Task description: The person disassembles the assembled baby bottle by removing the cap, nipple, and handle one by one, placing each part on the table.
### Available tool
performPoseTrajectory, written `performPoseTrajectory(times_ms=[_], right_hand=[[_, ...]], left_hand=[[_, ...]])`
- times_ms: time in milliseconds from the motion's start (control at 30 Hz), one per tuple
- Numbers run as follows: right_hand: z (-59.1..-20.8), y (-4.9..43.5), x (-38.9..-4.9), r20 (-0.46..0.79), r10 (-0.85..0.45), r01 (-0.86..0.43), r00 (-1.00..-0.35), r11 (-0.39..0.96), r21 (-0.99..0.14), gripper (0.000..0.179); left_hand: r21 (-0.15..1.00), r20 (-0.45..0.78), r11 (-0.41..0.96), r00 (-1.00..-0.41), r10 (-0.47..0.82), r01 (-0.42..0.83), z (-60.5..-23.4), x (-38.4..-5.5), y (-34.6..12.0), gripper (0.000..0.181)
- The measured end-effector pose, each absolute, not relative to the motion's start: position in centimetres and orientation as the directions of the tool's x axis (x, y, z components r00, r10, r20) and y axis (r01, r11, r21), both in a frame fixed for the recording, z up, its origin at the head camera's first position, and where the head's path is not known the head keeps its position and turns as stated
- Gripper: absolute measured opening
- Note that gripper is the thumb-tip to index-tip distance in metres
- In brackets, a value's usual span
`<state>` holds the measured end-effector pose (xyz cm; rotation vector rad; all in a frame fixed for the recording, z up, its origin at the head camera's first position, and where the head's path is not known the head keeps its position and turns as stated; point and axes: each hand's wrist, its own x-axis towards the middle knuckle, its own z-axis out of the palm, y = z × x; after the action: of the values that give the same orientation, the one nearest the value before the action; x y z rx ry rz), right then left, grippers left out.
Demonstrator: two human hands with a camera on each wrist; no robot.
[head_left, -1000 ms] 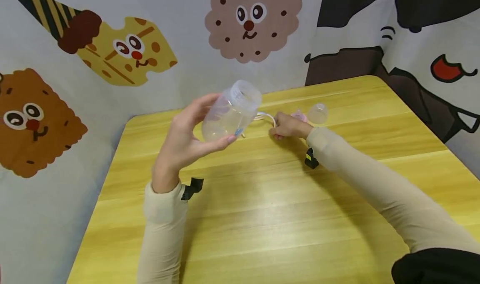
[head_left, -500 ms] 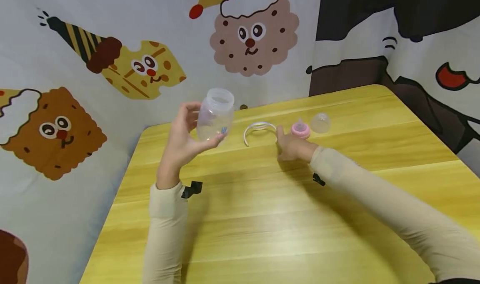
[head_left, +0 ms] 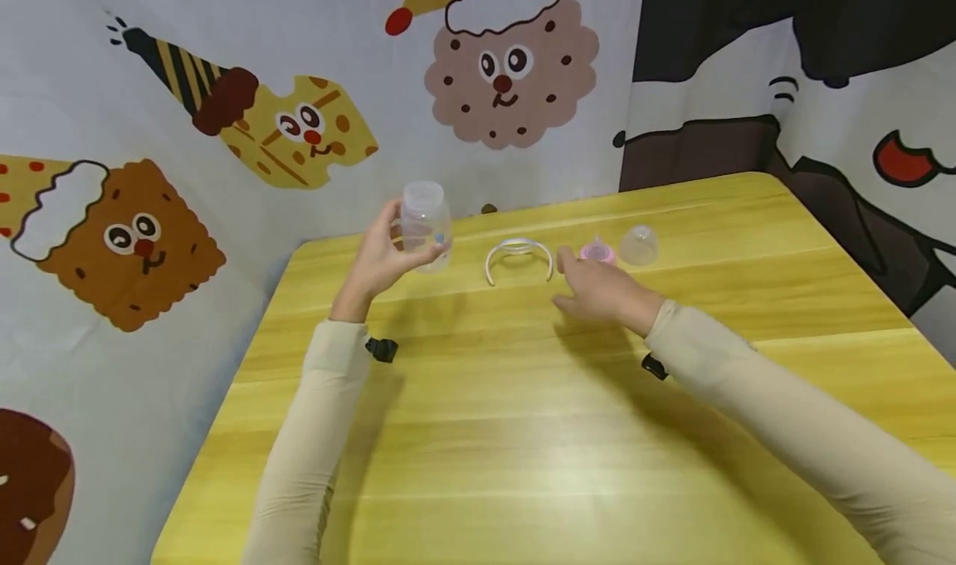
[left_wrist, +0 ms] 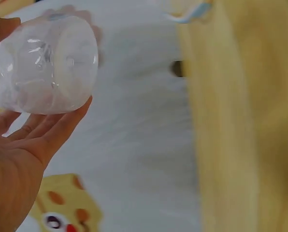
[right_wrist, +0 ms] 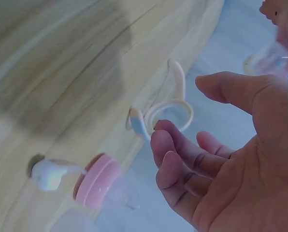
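Note:
My left hand [head_left: 373, 258] grips a clear baby bottle [head_left: 422, 231], open-necked and upright, above the far left part of the table. In the left wrist view the bottle's round base [left_wrist: 79, 63] faces the camera, with fingers along its side. My right hand [head_left: 603, 287] hovers with loosely bent fingers and nothing between them. Just left of it lies a white bottle handle [head_left: 519, 250], a ring with two curved arms. Behind that hand is a pink collar [head_left: 597, 253] with a clear teat. A clear dome cap [head_left: 638, 245] stands to the collar's right.
A small white weighted straw end [right_wrist: 48, 174] shows beside the pink collar in the right wrist view. The wood-grain table [head_left: 523, 432] ends at a cartoon-printed cloth wall [head_left: 418, 75] behind the parts.
The bottle has gone from tilted and near to upright and farther away in my left hand. My right hand has come off the handle's end and drawn slightly right, leaving the handle on the table.

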<state>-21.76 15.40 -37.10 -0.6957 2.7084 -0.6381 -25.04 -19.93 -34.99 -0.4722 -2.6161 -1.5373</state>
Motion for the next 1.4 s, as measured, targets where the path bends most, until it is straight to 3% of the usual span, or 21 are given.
performPoseTrajectory(times_ms=[233,500,767,1067,1267,1400], right_hand=[[-36.0,16.0,-21.1,-0.099,-0.512,-0.413,-0.853,0.779,-0.471,0.038],[-35.5,16.5,-20.0,-0.093,-0.524,-0.421,-0.846,0.766,-0.485,0.039],[-35.4,17.7,-19.4,-0.073,-0.521,-0.425,-0.85,0.762,-0.488,0.036],[-36.6,18.1,-18.4,-0.048,-0.534,-0.43,-0.844,0.728,-0.534,0.032],[-37.0,17.9,-18.4,0.051,-0.529,-0.467,-0.847,0.695,-0.547,0.02],[-37.2,17.6,-18.3,0.133,-0.506,-0.493,-0.852,0.692,-0.527,0.017]], left_hand=[[0.836,0.133,0.506,-0.973,0.191,0.214,-37.2,-28.0,-21.4,0.088],[0.759,0.112,0.618,-0.976,0.189,0.206,-38.7,-29.0,-22.8,0.09],[0.709,0.049,0.692,-0.989,0.142,0.134,-39.3,-28.6,-22.9,0.093],[0.725,-0.02,0.681,-0.985,0.17,0.103,-39.5,-27.5,-23.1,0.094],[0.72,-0.037,0.688,-0.983,0.178,0.097,-39.4,-27.1,-23.4,0.096],[0.723,-0.085,0.687,-0.978,0.188,0.07,-39.1,-26.8,-23.6,0.106]])
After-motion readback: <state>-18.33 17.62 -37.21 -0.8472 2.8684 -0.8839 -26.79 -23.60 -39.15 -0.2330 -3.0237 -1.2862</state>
